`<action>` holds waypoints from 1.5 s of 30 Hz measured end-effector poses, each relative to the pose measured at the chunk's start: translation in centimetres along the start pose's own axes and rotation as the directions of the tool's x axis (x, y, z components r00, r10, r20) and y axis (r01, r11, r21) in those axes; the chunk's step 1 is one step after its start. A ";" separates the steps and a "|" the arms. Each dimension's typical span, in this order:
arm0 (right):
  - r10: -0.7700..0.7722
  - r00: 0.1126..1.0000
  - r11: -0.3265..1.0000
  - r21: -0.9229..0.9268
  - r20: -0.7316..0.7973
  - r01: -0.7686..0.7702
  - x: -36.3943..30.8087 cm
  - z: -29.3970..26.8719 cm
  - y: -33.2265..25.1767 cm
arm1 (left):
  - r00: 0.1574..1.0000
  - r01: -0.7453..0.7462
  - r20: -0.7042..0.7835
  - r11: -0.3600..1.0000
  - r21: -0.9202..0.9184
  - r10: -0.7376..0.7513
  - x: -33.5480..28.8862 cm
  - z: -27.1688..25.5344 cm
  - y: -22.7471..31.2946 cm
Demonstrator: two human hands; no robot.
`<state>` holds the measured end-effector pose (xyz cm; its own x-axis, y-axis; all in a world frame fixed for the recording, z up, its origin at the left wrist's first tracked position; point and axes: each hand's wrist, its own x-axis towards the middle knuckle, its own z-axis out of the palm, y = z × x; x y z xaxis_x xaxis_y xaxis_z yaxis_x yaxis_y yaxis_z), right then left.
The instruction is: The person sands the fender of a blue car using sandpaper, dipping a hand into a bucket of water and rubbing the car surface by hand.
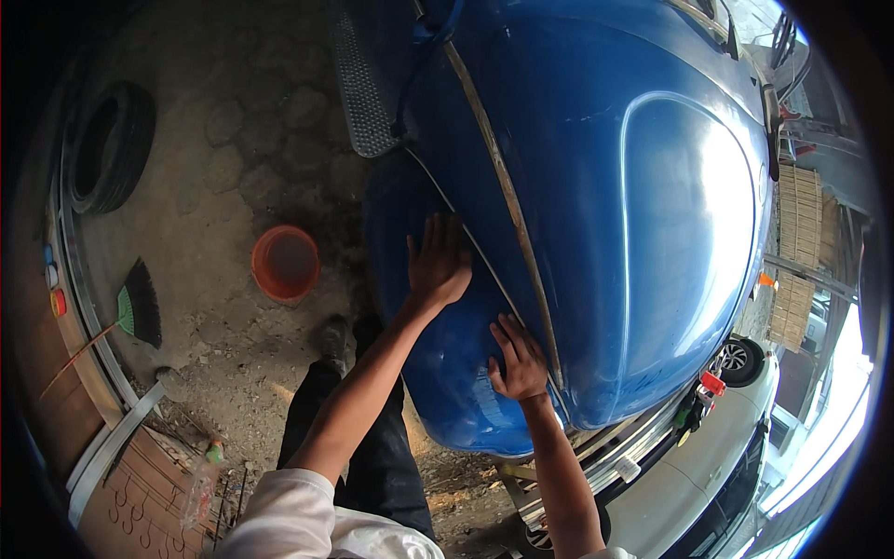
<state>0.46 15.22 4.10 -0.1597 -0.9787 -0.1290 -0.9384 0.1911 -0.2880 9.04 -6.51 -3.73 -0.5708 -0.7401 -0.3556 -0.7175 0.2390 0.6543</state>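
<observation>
A rounded blue car body (568, 186) fills the right half of the view, its paint glossy with bright reflections. My left hand (440, 261) lies on the blue fender (452, 373), fingers stretched out toward the thin trim strip along the fender's edge. Lower and further right, my right hand (519, 359) rests on the same fender with its fingers spread, close to that seam. Neither hand shows anything held; the palms are hidden against the paint. Along the body above the seam runs a worn metal strip (503, 177).
On the dirt floor to my left stands an orange bucket (286, 265) of murky liquid. A tyre (114, 147) and a green-and-black broom (140, 307) are by the left wall. A perforated step plate (365, 93) juts from the car. Behind it at right is a white car (694, 470).
</observation>
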 end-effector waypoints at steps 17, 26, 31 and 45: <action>-0.120 0.992 0.992 -0.028 0.040 0.121 0.9 0.8 -1.0 | 0.937 0.329 0.130 0.944 -0.009 -0.326 10.5 -2.6 -8.8; -0.084 0.980 0.966 -0.225 0.179 0.124 -3.9 -0.6 1.4 | 0.965 0.169 0.210 0.985 -0.045 -0.156 2.9 -2.5 -5.6; -0.122 0.982 0.969 -0.199 0.142 0.149 -2.9 1.3 0.6 | 0.937 0.310 0.203 0.944 -0.115 -0.283 14.3 -2.2 -11.2; -0.112 0.983 0.975 -0.175 0.143 0.137 -3.5 1.0 0.8 | 0.929 0.369 0.089 0.913 -0.175 -0.359 15.5 0.3 -10.5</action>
<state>0.59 18.86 3.34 -0.0078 -0.9731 -0.2302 -0.9904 0.0394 -0.1328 7.55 -20.30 -16.30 -0.3084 -0.7176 -0.6244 -0.7957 -0.1652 0.5828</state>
